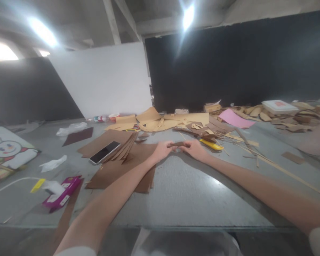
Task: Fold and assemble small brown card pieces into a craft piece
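Both my hands meet over the grey table and hold a small brown strip [178,144], which looks like leather or card. My left hand [164,150] pinches its left end, and my right hand [195,150] grips the right end. The fingertips are blurred and partly hide the strip. Just right of my right hand lies a yellow utility knife [211,144]. Brown sheets [114,174] lie under and beside my left forearm. A phone [105,152] rests on another stack of brown sheets [96,141] farther left.
At left are a purple tissue pack [62,193] and a white cable [13,179]. Tan scraps [160,122] and brown offcuts [210,129] cover the back. A pink sheet [236,118], a white box [279,106] and long thin strips [282,169] lie at right.
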The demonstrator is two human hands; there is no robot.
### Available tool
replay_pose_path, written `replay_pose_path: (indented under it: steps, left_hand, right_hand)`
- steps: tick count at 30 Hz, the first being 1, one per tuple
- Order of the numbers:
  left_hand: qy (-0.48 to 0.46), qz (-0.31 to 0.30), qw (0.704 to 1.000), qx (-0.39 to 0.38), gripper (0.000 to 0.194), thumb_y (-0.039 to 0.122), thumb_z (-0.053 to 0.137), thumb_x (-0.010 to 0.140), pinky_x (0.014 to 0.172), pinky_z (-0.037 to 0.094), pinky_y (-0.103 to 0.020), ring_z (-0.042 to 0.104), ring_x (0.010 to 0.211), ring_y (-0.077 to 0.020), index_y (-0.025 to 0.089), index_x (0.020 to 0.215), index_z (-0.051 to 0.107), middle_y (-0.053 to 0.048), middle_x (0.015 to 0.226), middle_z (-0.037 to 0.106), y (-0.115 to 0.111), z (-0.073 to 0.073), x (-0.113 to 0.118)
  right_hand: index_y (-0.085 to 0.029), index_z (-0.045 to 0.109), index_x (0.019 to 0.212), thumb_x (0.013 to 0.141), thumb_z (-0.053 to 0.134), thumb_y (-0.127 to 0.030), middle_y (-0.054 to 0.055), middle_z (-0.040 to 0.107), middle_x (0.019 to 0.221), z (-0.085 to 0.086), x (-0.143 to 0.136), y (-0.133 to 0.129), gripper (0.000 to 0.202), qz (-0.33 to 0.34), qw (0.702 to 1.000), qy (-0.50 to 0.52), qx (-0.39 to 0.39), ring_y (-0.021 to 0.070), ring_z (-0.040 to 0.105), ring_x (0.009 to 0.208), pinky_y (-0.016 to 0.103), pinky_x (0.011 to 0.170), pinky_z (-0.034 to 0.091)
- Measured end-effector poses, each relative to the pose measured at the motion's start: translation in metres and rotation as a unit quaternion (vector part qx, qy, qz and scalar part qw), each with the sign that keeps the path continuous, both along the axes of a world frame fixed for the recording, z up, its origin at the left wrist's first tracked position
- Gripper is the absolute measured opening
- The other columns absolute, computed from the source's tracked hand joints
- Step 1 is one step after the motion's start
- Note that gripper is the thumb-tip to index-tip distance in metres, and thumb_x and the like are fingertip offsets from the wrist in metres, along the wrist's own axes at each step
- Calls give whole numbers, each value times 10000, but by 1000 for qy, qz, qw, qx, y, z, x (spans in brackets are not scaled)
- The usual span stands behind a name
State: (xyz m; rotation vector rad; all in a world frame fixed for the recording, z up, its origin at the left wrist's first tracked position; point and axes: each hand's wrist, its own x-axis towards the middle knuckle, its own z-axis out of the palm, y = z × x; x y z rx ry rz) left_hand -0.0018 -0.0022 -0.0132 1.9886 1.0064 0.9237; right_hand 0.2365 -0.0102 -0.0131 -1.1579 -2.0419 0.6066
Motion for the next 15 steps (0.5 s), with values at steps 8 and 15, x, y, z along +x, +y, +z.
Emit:
replay_pose_path:
  steps: [8, 15]
  left_hand:
    - [31, 10, 999, 13, 540, 664, 623, 986, 783, 499, -295, 709, 812, -220, 154, 844, 726, -79, 860, 804, -3, 5, 0]
    - [34, -4, 999, 25, 461, 578, 615, 1008, 791, 506, -292, 706, 809, -210, 160, 854, 732, -74, 867, 798, 0, 3, -1]
  right_hand:
    - [-186, 746, 701, 950, 635, -550, 4, 638, 595, 1, 0, -1, 455, -37, 999, 28, 7, 156, 519, 599, 279, 585, 354]
    - [-168, 807, 950, 933, 652, -521, 28, 745, 773, -2, -1, 1, 386, -2, 998, 59, -24, 171, 590, 672, 275, 615, 408]
